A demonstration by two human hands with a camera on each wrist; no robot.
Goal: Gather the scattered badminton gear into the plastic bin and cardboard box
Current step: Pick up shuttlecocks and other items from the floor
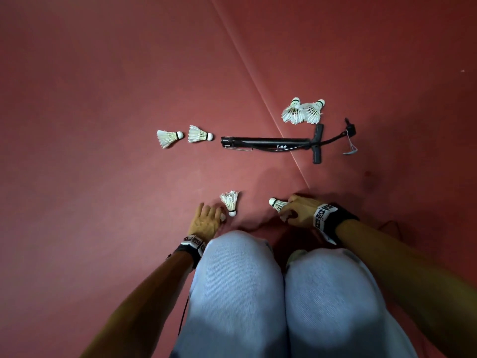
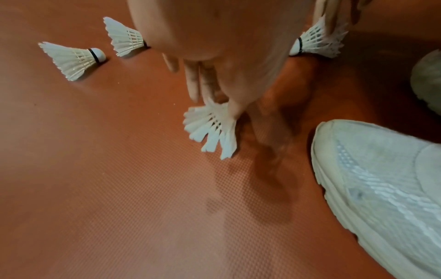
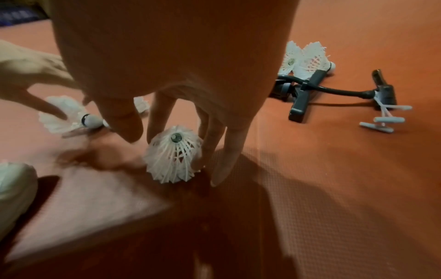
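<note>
I crouch over a red court mat. My left hand [image 1: 206,219] holds one white shuttlecock [image 2: 210,130] in its curled fingers [image 2: 193,83], the feathers fanning out below them. Just beside that hand lies another shuttlecock [image 1: 229,202], cork towards me, and a left fingertip touches its feathers. My right hand [image 1: 290,210] pinches a third shuttlecock [image 3: 174,154] between thumb and fingers [image 3: 214,143], low at the mat, with its cork [image 1: 272,201] pointing left. No bin or box is in view.
A black hand pump [image 1: 268,143] with hose lies across the mat ahead. Two shuttlecocks [image 1: 169,138] [image 1: 198,134] lie left of it and a touching pair [image 1: 302,112] just beyond it. My knees [image 1: 240,280] and a white shoe [image 2: 381,188] are close to both hands.
</note>
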